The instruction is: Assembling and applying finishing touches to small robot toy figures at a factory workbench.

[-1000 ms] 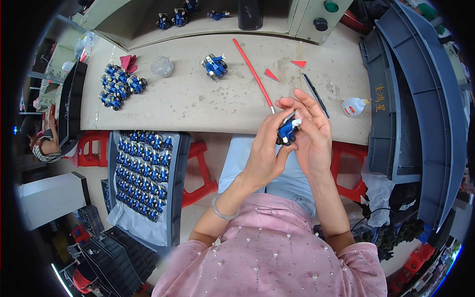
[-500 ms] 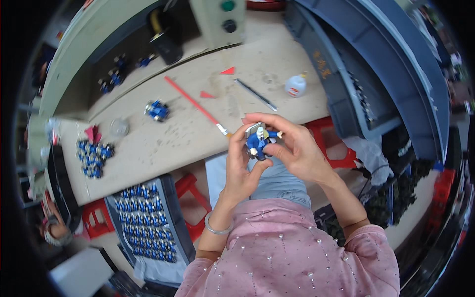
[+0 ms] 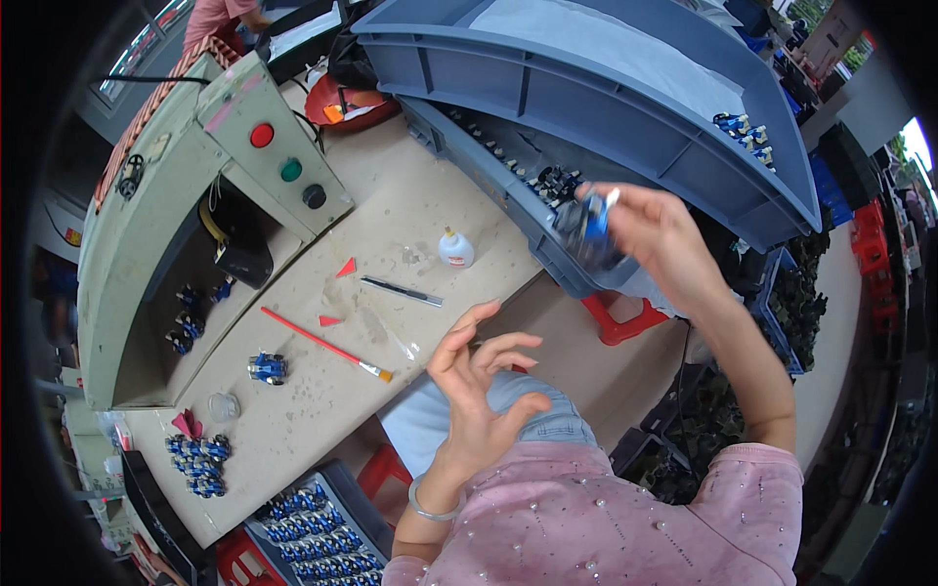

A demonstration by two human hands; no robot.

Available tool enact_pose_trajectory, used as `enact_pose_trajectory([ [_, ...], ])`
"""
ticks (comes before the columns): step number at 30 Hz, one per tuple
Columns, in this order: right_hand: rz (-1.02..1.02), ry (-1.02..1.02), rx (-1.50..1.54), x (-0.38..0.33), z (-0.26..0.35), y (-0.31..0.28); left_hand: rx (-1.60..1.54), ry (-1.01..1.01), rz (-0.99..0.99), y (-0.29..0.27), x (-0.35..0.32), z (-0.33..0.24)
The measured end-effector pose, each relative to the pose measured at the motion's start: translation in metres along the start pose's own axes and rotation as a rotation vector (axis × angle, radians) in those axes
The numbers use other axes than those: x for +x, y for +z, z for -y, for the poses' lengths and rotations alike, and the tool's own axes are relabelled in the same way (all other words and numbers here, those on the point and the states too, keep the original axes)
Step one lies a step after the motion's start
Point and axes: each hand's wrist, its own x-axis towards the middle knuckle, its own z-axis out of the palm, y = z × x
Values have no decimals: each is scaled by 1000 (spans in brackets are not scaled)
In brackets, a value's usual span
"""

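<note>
A long tan worktable [image 3: 293, 391] sits in a busy workshop, with a green machine box [image 3: 195, 166] along its back edge. The box has a red, a green and a black button on it. Big grey-blue bins [image 3: 625, 107] stand past the right end of the tabletop.

The right hand [image 3: 655, 234] is held up over the edge of the near bin. Its fingers are closed around a small blue toy part [image 3: 589, 230]. The part looks blurry, so its details are hard to see. The left hand [image 3: 479, 391] is empty. Its fingers are spread wide and it floats above the lap, just off the front edge of the tabletop.

On the tabletop lies a red brush [image 3: 327, 344] near the front edge. A small white glue bottle [image 3: 455, 248] stands near the right end, with a dark thin tool [image 3: 403, 291] beside it. Little red paper bits lie around. One blue part [image 3: 267, 368] sits alone near the middle. A small pile of blue parts [image 3: 198, 459] waits at the left end.

A tray [image 3: 322, 537] below the front edge is full of neat rows of blue parts, so lots of parts look sorted. More blue parts lie in the bins. It looks like the part in hand is finished and is going to the bin. The pile and the single part still look like they need work.
</note>
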Motion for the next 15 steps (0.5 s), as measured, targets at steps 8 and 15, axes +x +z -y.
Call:
enact_pose_trajectory([
  [8, -230, 259, 29, 105, -57, -24, 61, -186, -207, -25, -12, 6],
  [15, -387, 22, -456, 150, -78, 6, 135, -228, -292, -40, -25, 10],
])
